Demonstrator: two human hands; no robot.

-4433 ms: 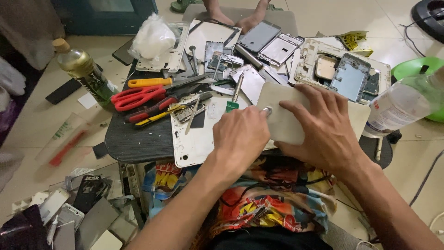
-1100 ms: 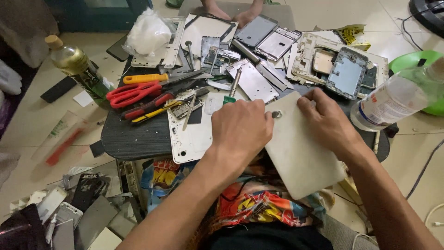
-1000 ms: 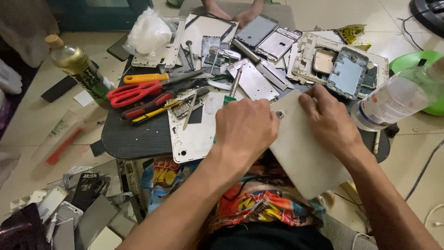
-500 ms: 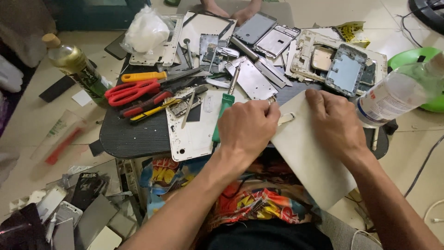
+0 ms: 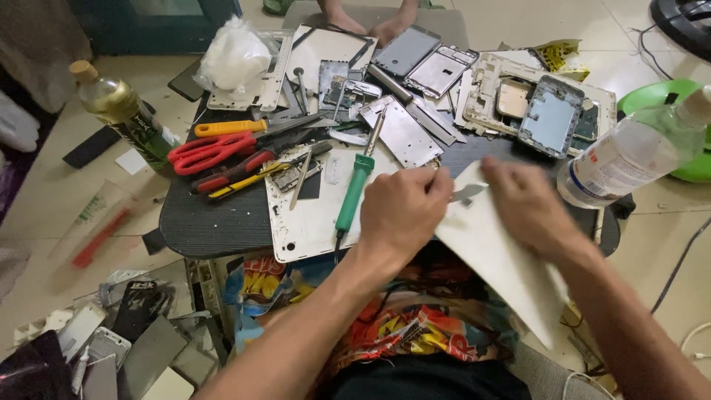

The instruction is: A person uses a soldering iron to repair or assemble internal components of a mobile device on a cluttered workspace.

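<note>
1. Floor, far left: a heap of flat phone parts [image 5: 111,348], too jumbled to count.
2. One glass bottle [image 5: 122,111] with a cork-coloured cap, yellowish liquid inside, standing at the left edge of the dark counter [image 5: 200,222].
3. One white plastic bag [image 5: 233,55], bunched, at the counter's back left. Contents not visible.
4. Hand tools on the left of the counter: one pair of red-handled scissors [image 5: 204,152], one orange-handled tool [image 5: 222,127] behind them, one red-handled and one yellow-handled tool [image 5: 241,178] in front.
5. One white tablet back cover [image 5: 311,222] lies flat, inside up. One green-handled soldering iron [image 5: 352,192] rests on it, tip pointing away from the person.
6. Left hand [image 5: 404,211]: fingers curled and pinching the upper left edge of a white back panel [image 5: 503,259].
7. That panel is tilted, upper end over the counter's front edge, lower end down over the lap. One small dark part near its top.
8. Right hand [image 5: 529,207]: motion-blurred, lying on the panel's top right; cannot tell whether the fingers grip it.
9. Back of the counter: at least four phone frames and screens [image 5: 552,118]; exact count not possible.
10. One clear plastic bottle [image 5: 629,152], lying tilted at the right edge, nearly empty.
11. One green basin [image 5: 685,167] behind the bottle, contents hidden.
</note>
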